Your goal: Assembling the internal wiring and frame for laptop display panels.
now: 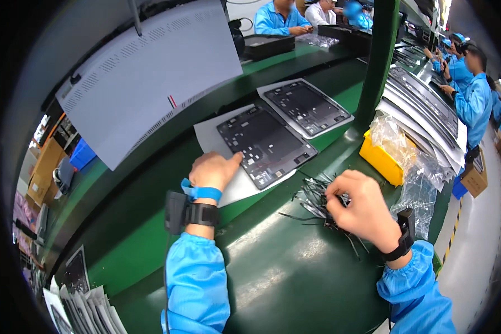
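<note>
My left hand (217, 168) rests at the near left edge of a black tablet-like housing panel (270, 142). Its thumb stretches onto the panel's edge; the other fingers are mostly hidden behind the hand. Under the panel lies a white sheet (210, 133). My right hand (362, 207) is over a tangled pile of thin black strips (312, 201), thumb and fingers bent together in a pinch. What sits between those fingertips is hidden. A second black housing panel (306, 106) lies on its own white sheet just beyond the first.
A yellow bin (379, 158) with clear plastic bags stands right of the strips, before stacked panels and sheets (423, 106). A green post (377, 61) rises behind it. A large pale board (156, 72) hangs at upper left. More sheets (86, 309) stand lower left. Co-workers sit beyond.
</note>
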A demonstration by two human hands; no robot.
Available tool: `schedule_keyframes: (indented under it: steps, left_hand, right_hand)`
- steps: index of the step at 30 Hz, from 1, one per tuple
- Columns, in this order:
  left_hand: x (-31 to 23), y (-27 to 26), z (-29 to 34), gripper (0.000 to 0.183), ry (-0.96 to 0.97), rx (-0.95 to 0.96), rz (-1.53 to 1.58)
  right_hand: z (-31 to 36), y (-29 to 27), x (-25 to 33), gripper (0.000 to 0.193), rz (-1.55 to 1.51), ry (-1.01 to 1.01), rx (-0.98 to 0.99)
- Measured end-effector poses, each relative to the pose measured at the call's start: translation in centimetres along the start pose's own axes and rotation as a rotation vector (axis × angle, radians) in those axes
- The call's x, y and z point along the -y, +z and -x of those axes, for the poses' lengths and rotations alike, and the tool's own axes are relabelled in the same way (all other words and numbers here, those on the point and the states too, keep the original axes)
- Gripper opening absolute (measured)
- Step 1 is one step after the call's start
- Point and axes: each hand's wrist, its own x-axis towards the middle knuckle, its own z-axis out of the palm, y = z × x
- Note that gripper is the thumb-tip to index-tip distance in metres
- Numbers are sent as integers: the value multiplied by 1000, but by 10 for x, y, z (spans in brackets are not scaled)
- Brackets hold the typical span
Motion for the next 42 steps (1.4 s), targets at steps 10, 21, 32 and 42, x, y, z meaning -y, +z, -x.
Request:
schedule_keyframes:
  steps: [10, 21, 32, 42]
  left_hand:
    - [72, 0, -13, 35, 126, -120, 439]
    - [146, -13, 145, 87, -55, -453, 1490]
    - [112, 9, 408, 39, -289, -369, 1598]
    - [51, 27, 517, 82, -179, 170, 1939]
  right_hand:
    - [-2, -23, -3, 10, -157, 78, 117]
    - [16, -25, -10, 27, 55, -38, 446]
    - [-3, -25, -14, 16, -462, 106, 137]
    - [-17, -38, -43, 15, -931, 177, -506]
